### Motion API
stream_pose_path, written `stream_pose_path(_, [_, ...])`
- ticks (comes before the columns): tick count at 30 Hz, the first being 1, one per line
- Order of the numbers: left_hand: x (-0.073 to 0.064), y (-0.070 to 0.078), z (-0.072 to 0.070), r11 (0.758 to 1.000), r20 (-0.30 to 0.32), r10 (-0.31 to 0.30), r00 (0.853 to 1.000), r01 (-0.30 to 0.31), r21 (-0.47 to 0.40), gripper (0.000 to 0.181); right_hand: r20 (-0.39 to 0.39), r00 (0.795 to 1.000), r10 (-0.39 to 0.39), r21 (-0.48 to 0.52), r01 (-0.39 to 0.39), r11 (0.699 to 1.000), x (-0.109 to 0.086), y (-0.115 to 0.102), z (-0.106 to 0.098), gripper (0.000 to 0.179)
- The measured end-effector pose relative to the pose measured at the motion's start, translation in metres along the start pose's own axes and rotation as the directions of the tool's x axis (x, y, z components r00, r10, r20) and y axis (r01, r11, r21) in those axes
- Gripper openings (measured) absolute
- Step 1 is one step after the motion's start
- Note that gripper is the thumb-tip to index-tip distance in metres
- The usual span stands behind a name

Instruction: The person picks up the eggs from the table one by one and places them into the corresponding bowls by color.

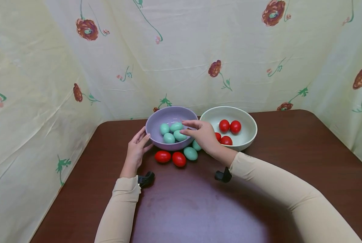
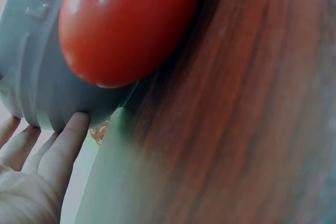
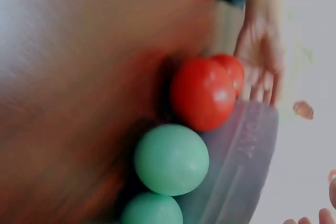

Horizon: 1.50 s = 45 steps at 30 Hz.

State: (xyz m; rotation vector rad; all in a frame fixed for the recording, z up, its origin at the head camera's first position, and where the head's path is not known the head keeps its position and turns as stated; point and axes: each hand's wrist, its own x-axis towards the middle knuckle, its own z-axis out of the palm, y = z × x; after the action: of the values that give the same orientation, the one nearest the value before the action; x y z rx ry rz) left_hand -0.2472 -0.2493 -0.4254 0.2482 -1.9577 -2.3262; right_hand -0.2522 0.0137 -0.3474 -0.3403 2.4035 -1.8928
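A purple bowl [image 1: 156, 141] holds several pale green eggs [image 1: 169, 138]. My left hand [image 1: 135, 152] rests against the bowl's left outer wall, its fingertips touching the wall in the left wrist view and its thumb near the rim. Over the bowl's right side is my right hand [image 1: 206, 135], thumb and fingers spread apart with nothing seen between them, close above the green eggs. In front of the bowl lie two red eggs [image 1: 179, 159] and two green eggs [image 1: 190, 153], one partly covered by my right hand in the head view.
To the right stands a pale green-white bowl [image 1: 248, 131] with several red eggs [image 1: 235, 127] in it, partly behind my right wrist. Both bowls are near the back edge of the brown table [image 1: 181, 209]. A flowered curtain [image 1: 181, 67] hangs behind.
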Motion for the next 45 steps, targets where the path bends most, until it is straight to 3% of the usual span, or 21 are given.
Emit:
stream_pose_path(8, [0.0,0.001,0.001,1.0,-0.004,0.003,1.0,-0.003,-0.009,0.056,0.022,1.0,0.017,-0.006,-0.017,1.0,-0.029,0.005,-0.014,0.04])
stream_pose_path(18, [0.001,0.0,0.0,1.0,0.003,-0.016,1.0,0.016,0.005,0.058,0.077,0.994,0.08,-0.01,-0.079,0.997,-0.047,0.02,-0.014,0.047])
stream_pose_path(25, [0.002,0.0,-0.001,1.0,0.002,-0.012,1.0,0.012,0.002,0.058,0.084,0.99,0.111,-0.032,-0.109,0.994,-0.051,0.032,-0.012,0.047])
stream_pose_path(34, [0.002,0.001,0.0,1.0,0.007,-0.015,1.0,0.015,-0.013,0.057,0.079,0.99,0.119,0.04,-0.122,0.992,-0.052,0.043,-0.007,0.051])
stream_pose_path(45, [0.002,0.001,-0.002,1.0,0.003,-0.023,1.0,0.023,0.0,0.058,0.095,0.985,0.141,0.016,-0.143,0.99,-0.05,0.049,-0.006,0.052])
